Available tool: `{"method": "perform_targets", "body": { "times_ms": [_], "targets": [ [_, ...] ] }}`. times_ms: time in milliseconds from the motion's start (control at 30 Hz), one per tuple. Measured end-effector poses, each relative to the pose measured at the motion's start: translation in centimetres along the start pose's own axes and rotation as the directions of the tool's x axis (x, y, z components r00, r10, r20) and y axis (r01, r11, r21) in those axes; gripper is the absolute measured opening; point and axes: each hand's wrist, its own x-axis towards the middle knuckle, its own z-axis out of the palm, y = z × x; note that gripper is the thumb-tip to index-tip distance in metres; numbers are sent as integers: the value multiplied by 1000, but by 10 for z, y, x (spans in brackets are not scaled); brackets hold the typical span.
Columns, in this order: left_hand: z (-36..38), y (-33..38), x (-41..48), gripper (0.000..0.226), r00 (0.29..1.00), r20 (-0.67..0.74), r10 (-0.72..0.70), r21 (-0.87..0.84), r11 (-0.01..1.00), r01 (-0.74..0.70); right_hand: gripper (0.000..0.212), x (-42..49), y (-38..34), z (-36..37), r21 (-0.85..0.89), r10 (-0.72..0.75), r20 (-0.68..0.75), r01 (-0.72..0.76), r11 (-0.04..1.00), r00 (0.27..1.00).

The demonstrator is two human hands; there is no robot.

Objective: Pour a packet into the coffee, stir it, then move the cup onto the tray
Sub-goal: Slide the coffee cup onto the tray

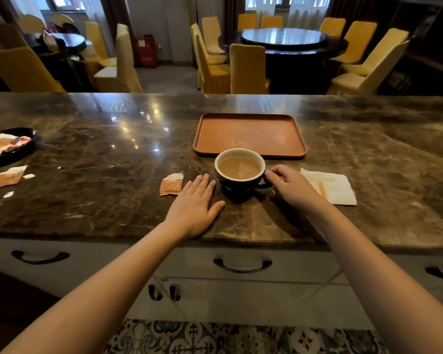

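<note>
A dark cup [240, 167] with a white inside holds light brown coffee and stands on the marble counter, just in front of the orange-brown tray [250, 135]. The tray holds nothing. My right hand [290, 186] grips the cup's handle on its right side. My left hand [195, 208] lies flat on the counter to the left of the cup, fingers spread, holding nothing. A torn orange packet [171, 184] lies just beyond the left hand's fingertips. A wooden stir stick [322, 190] rests on a white napkin [330, 186] to the right.
A black dish [8, 146] with packets sits at the far left. Another torn packet [8, 177] and paper scraps lie near it. Drawers with dark handles run below the counter's front edge. Yellow chairs and round tables stand beyond the counter.
</note>
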Motion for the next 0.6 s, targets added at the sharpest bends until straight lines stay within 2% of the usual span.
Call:
{"method": "perform_targets", "body": {
  "times_ms": [200,333,600],
  "targets": [
    [2,-1,1,65,1000,1,4,-2,1000,-4,30,2,0,-1,136,16,83,-28,990,996],
    [2,-2,0,65,1000,-6,7,-5,1000,-7,22,2,3,0,167,-33,63,22,986,997],
    [3,-3,1,66,1000,-7,10,-15,1000,-10,23,4,11,2,291,-63,76,39,956,995]
  ]
}}
